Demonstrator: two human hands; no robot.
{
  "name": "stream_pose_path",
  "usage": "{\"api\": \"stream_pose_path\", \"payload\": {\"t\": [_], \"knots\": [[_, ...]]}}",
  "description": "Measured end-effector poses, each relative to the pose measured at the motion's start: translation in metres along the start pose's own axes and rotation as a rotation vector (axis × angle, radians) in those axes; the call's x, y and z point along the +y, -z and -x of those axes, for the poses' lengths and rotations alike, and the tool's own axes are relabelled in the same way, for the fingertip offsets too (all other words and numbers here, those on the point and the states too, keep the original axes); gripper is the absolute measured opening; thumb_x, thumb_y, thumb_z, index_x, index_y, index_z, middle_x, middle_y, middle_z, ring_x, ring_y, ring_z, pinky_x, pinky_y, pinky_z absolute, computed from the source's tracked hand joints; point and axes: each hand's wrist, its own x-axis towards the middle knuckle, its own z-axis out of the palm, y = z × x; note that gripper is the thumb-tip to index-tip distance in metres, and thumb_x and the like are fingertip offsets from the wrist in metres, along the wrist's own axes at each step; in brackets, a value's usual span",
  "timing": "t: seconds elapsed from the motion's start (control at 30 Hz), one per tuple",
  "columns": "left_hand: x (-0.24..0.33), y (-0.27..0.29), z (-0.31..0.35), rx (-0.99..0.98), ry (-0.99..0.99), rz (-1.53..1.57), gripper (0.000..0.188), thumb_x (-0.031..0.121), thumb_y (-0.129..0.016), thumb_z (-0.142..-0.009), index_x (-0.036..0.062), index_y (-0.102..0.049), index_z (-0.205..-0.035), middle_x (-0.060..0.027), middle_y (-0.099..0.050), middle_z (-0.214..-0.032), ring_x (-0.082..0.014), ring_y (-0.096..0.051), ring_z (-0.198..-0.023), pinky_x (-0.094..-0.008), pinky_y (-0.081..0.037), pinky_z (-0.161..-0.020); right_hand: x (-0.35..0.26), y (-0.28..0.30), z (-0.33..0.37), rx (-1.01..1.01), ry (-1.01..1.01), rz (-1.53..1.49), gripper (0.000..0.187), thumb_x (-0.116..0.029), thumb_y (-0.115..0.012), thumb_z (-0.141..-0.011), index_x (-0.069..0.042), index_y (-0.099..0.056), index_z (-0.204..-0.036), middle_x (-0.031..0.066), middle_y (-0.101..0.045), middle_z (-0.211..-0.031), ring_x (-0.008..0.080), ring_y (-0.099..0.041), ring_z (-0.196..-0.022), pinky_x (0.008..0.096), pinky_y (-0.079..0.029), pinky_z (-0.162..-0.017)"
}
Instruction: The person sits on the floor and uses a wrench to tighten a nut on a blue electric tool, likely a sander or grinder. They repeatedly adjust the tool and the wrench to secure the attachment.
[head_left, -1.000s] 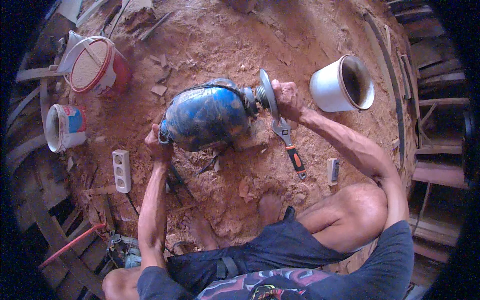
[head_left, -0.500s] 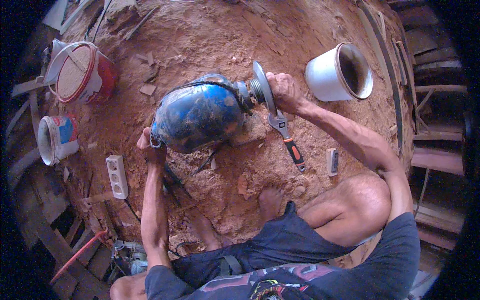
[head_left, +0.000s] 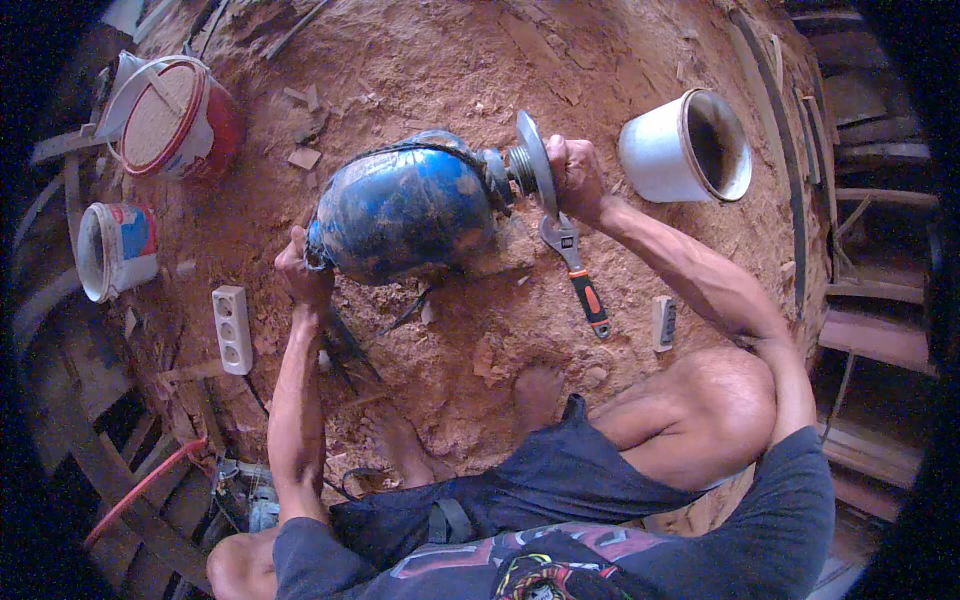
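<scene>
A blue, rounded, motor-like machine [head_left: 410,215], smeared with dirt and with a black cord along its top, lies sideways before me. At its left end my left hand [head_left: 305,272] is closed round the edge. A coiled or threaded shaft [head_left: 519,170] sticks out on the right and bears a grey metal disc [head_left: 537,165]. My right hand [head_left: 580,178] is closed at the disc's outer face; its fingertips are partly hidden. Just below the disc lies an adjustable wrench [head_left: 578,280] with a black and orange handle, touched by neither hand.
A white bucket [head_left: 655,155] lies tipped at the right. On the left are a red and white bucket [head_left: 195,140] full of sawdust-like stuff and a smaller white bucket [head_left: 135,250]. A socket strip [head_left: 232,330] and a small pale block [head_left: 663,324] rest on the dusty ground [head_left: 480,330].
The whole view has turned slightly. My two hands keep their hold at both ends of the machine, with little visible movement against the ground.
</scene>
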Motion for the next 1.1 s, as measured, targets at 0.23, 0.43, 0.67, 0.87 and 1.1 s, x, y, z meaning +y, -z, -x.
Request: {"api": "stream_pose_path", "payload": {"t": [0.23,0.43,0.67,0.87,1.1], "knots": [[-0.012,0.009,0.008,-0.19,0.175,-0.082,0.044,0.033,-0.038,-0.099,0.0027,-0.052,-0.071,-0.007,-0.054,-0.059,-0.015,-0.049,-0.053,-0.0344,-0.039,-0.051,-0.004,0.0,-0.007,0.084,0.205,-0.026,0.047,-0.026,-0.03,-0.097,-0.002,-0.051,-0.063,0.0159,-0.051,-0.055,0.0339,-0.055,-0.049,0.0427,-0.043,-0.051],[0.018,0.003,0.0,-0.098,0.062,-0.288,0.045,0.035,-0.037,-0.099,0.001,-0.048,-0.071,-0.0133,-0.052,-0.055,-0.0195,-0.05,-0.049,-0.0373,-0.038,-0.049,0.006,-0.001,-0.014,0.073,0.316,-0.024,0.045,-0.025,-0.032,-0.096,-0.001,-0.054,-0.066,0.0159,-0.051,-0.056,0.0344,-0.055,-0.05,0.0419,-0.044,-0.051],[0.052,-0.001,-0.005,-0.048,0.111,-0.086,0.056,0.038,-0.035,-0.099,-0.001,-0.044,-0.06,-0.0095,-0.044,-0.048,-0.0144,-0.043,-0.047,-0.038,-0.034,-0.047,0.007,0.008,-0.014,0.04,0.352,0.028,0.041,-0.022,-0.033,-0.095,0.0,-0.056,-0.068,0.0176,-0.054,-0.06,0.0349,-0.057,-0.054,0.0411,-0.046,-0.051],[0.05,0.002,-0.001,0.011,0.095,-0.093,0.059,0.038,-0.036,-0.1,-0.0016,-0.045,-0.057,-0.0075,-0.047,-0.048,-0.0131,-0.043,-0.047,-0.0378,-0.034,-0.046,0.003,0.001,-0.014,0.042,0.338,0.054,0.041,-0.023,-0.033,-0.095,0.0,-0.054,-0.068,0.0181,-0.055,-0.06,0.0362,-0.058,-0.055,0.0425,-0.046,-0.055],[0.03,0.0,-0.003,0.018,-0.003,-0.038,0.058,0.036,-0.037,-0.1,-0.0024,-0.049,-0.059,-0.007,-0.049,-0.049,-0.0126,-0.045,-0.048,-0.0363,-0.036,-0.047,-0.011,0.014,-0.015,-0.052,0.273,0.101,0.044,-0.026,-0.029,-0.096,-0.002,-0.051,-0.067,0.0187,-0.052,-0.059,0.0388,-0.057,-0.057,0.044,-0.047,-0.057]]}}
